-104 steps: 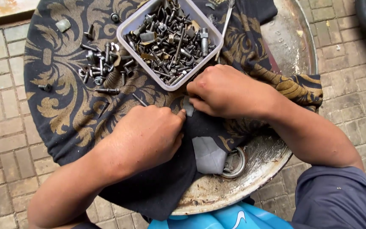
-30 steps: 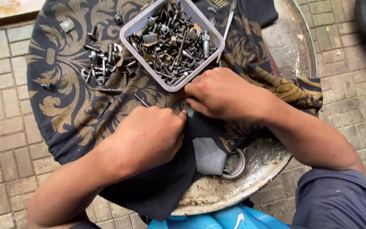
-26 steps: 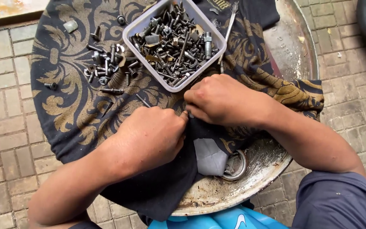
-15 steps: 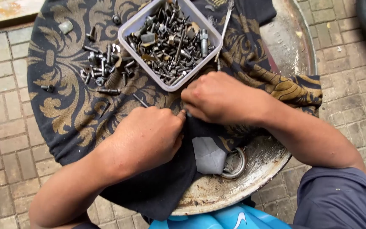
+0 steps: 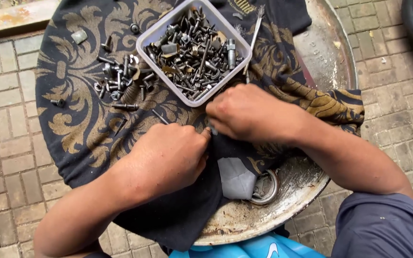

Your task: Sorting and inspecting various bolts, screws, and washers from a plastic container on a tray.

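Brick paving surrounds the round metal drum top [image 5: 321, 52], draped with a black-and-gold cloth [image 5: 77, 95]. At frame centre my left hand [image 5: 166, 157] and right hand [image 5: 247, 112] meet, fingertips pinched together on something small, hidden from view; probably light, hard and slippery. Just above sits a plastic tub [image 5: 145, 42] of bolts, with loose screws [image 5: 118, 83] to its left.

Left hand [image 5: 166, 160], right hand [image 5: 249, 112] meet fingertips on black cloth [image 5: 72, 114] near bolt tub [image 5: 194, 50].
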